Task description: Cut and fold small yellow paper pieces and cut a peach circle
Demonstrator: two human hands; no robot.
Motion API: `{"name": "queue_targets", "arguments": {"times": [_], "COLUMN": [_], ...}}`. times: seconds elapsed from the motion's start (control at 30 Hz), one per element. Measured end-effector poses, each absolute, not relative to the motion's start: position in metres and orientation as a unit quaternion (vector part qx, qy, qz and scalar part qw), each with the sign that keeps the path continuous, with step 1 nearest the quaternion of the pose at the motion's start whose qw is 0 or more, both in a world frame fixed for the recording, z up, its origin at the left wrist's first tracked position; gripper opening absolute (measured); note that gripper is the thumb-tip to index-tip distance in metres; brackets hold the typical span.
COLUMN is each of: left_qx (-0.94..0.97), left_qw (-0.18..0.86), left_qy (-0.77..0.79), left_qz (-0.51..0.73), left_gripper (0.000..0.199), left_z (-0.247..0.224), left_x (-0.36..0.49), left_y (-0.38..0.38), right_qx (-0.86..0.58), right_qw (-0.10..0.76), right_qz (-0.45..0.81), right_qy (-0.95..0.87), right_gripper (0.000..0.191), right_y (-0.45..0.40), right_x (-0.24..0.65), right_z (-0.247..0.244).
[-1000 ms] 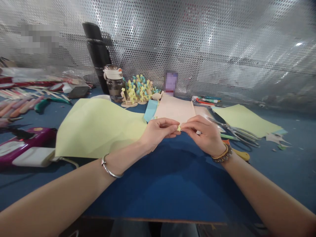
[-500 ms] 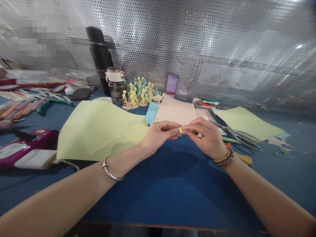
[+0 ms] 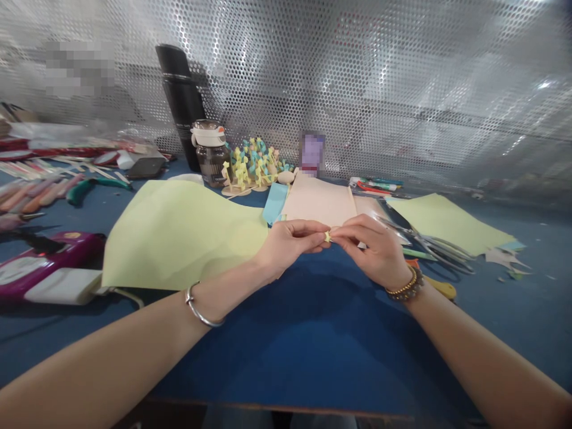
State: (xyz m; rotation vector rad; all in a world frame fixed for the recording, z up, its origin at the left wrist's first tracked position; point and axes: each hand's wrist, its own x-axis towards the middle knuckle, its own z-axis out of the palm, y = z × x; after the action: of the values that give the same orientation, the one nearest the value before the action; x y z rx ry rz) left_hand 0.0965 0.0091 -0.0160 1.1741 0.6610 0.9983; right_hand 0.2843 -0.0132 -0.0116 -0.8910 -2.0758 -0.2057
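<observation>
Between my two hands is a tiny pale yellow star-shaped piece (image 3: 328, 236). My left hand (image 3: 290, 244) pinches it from the left between thumb and forefinger. From the right, the fingertips of my right hand (image 3: 373, 247) close on the same piece. Both hands are over the blue table (image 3: 286, 345), just in front of a pale pink sheet (image 3: 319, 201). A large yellow-green sheet (image 3: 183, 238) lies beside my left hand, with a light blue paper (image 3: 275, 202) between it and the pink one. Scissors (image 3: 440, 247) rest to the right of my right hand.
Behind stand a black flask (image 3: 181, 101), a lidded bottle (image 3: 211, 155) and several small yellow and blue star figures (image 3: 252, 167). A purple device with a white plug (image 3: 65, 286) is at the left. Another yellow-green sheet (image 3: 451, 223) and paper scraps (image 3: 504, 258) lie right.
Both hands keep their pinch on the small star, which shows slightly more clearly and sits a touch lower. The camera view has shifted very slightly.
</observation>
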Motion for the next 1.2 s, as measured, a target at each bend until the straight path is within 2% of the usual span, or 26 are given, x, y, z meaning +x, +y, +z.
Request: {"name": "queue_targets", "arguments": {"times": [0.17, 0.27, 0.63, 0.83, 1.2], "left_qx": [0.482, 0.481, 0.527, 0.534, 0.554], "left_qw": [0.698, 0.71, 0.67, 0.657, 0.646], "left_qy": [0.297, 0.295, 0.28, 0.278, 0.273], "left_qz": [0.438, 0.421, 0.441, 0.453, 0.447], "left_gripper": [0.024, 0.023, 0.029, 0.018, 0.018], "left_z": [-0.0128, -0.012, -0.018, -0.017, -0.0163], "left_x": [0.0964, 0.0963, 0.0969, 0.0973, 0.0957], "left_y": [0.0059, 0.0043, 0.0076, 0.0071, 0.0082], "right_qx": [-0.373, -0.373, -0.366, -0.358, -0.34], "right_qw": [0.422, 0.427, 0.434, 0.432, 0.45], "right_qz": [-0.098, -0.107, -0.082, -0.075, -0.074], "right_qy": [-0.82, -0.817, -0.82, -0.824, -0.823], "right_gripper": [0.007, 0.007, 0.012, 0.011, 0.01], "right_y": [-0.0138, -0.0137, -0.0125, -0.0113, -0.0132], "right_x": [0.2837, 0.2833, 0.2844, 0.285, 0.2842], "right_z": [-0.011, -0.0118, -0.0103, -0.0111, -0.0092]}}
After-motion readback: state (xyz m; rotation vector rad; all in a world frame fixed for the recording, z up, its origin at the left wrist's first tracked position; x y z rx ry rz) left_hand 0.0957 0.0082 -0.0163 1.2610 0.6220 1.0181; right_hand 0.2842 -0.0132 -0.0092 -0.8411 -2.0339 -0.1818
